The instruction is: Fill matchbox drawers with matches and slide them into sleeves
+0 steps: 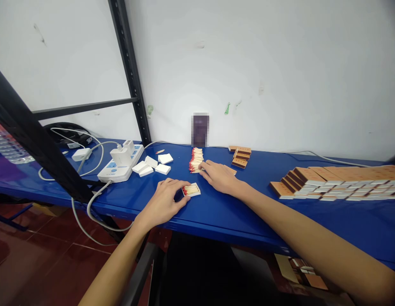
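My left hand (168,197) grips a small white matchbox tray (196,194) between thumb and fingers at its left end. Red-tipped matches (191,188) lie side by side in the tray. My right hand (218,175) is at the lower right edge of a loose row of matches (196,158), with thumb and fingertips closed on some match ends. How many it pinches is hidden. Several white empty-looking trays (163,169) lie left of the row, and a lone match (160,151) rests behind them.
Brown matchbox sleeves (240,162) lie behind my right hand. Stacked matchboxes (337,180) fill the right side of the blue table (238,221). A power strip (116,172) with cables stands left, beside a black shelf post (132,72). A blurred dark object (200,129) leans on the wall.
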A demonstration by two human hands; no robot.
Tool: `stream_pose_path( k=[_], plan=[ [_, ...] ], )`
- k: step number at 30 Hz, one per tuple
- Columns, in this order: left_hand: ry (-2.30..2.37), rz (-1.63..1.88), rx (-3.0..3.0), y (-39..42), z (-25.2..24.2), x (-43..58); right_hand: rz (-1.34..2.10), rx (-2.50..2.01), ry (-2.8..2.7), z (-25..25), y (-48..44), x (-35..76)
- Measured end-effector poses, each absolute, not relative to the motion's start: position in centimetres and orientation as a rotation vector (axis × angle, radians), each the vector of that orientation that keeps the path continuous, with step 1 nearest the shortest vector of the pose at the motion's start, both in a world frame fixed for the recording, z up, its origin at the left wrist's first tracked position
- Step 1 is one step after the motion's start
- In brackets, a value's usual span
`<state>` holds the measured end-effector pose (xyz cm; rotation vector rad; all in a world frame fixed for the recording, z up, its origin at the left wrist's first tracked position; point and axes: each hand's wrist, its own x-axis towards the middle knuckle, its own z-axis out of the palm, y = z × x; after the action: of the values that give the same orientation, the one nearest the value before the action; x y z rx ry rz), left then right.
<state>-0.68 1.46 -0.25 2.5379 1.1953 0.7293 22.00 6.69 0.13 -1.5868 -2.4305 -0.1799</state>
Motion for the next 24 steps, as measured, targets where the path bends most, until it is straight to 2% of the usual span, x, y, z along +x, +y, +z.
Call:
stream_pose_path(
  k=[24],
  plan=[
    [1.196,0.744,2.545,1.41,-0.34,-0.66,-0.088,-1.507,-2.400,-0.51,7.34,22.13]
  ],
)
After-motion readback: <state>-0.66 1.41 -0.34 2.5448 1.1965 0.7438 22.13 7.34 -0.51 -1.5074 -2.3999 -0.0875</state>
